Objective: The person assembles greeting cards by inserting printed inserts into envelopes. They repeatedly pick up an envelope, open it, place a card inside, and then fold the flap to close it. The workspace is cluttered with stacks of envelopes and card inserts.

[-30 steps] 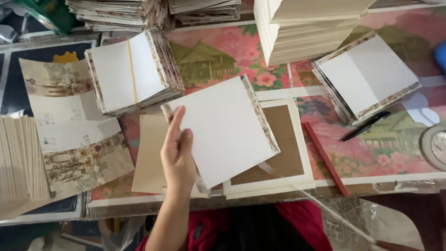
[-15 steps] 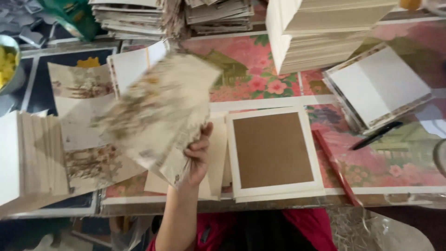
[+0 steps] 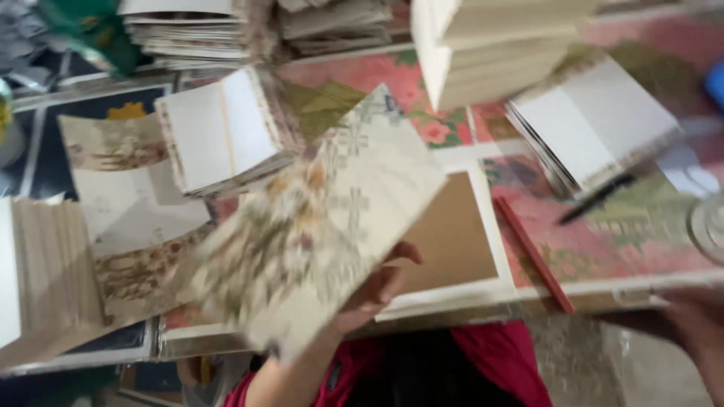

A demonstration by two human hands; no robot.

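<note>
My left hand (image 3: pixel 373 290) grips a large floral-patterned paper sheet (image 3: pixel 317 226) by its lower right edge and holds it tilted above the table. The sheet is motion-blurred and hides part of a brown board in a white border (image 3: pixel 452 241) lying flat beneath it. My right hand (image 3: pixel 697 328) shows only as a blur at the lower right edge, near the table's front. Whether it holds anything is unclear.
A stack of white cards (image 3: pixel 219 128) lies at the upper left, another (image 3: pixel 596 120) at the upper right with a black pen (image 3: pixel 596 200) below it. A tall cream stack (image 3: pixel 490 45) stands at the back. A red strip (image 3: pixel 532 252) lies beside the board. Beige sheets (image 3: pixel 45 279) sit at the far left.
The white sheet was lifted off the brown board and turned over, so its patterned side now shows. It has swung from the left back over the board. A blurred hand has appeared at lower right.
</note>
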